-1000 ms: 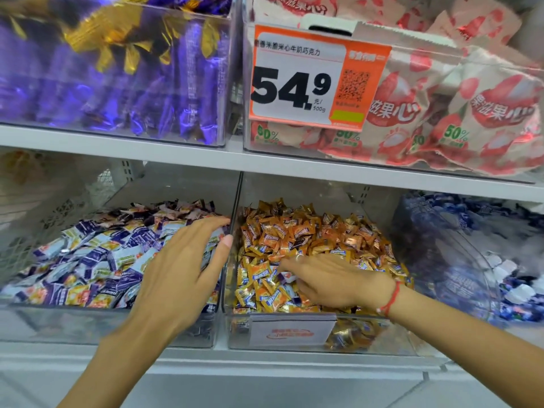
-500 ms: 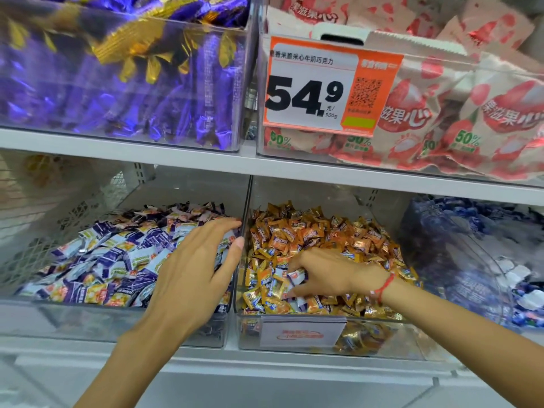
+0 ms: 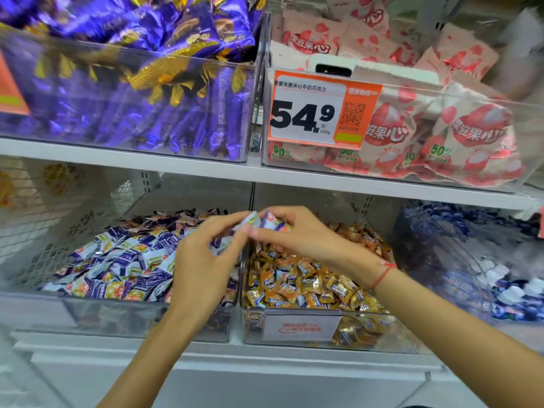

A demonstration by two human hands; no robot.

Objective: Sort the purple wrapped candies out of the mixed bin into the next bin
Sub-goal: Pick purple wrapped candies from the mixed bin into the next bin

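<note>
- Both hands have come up off the candy since the earlier frames: right hand [image 3: 306, 234] was digging in the orange pile, left hand [image 3: 206, 260] lay flat on the purple pile; now they meet above the divider between the two lower bins.
- Right hand pinches a purple wrapped candy [image 3: 272, 221]; left-hand fingertips pinch a pale wrapped candy [image 3: 250, 220] touching it. Looks like a hand-over, or two pieces stuck together.
- Risk: two-fingertip pinches on slick wrappers right over the divider; a slip could drop either piece back into the mixed bin [image 3: 368, 328].
- Risk: motion blur, can't tell if the pale piece belongs with the purple ones; could get mis-sorted.
- Mixed bin, 5 o'clock of the hands: mostly orange candies [image 3: 300, 278].
- Next bin [image 3: 88, 315], 8 o'clock: purple-white candies [image 3: 123, 260].
- Upper shelf [image 3: 176, 169]: purple bars at 11 o'clock, pink packs behind the price tag [image 3: 321, 108] at 1 o'clock.
- Blue-white candies in the bin at 3 o'clock.
</note>
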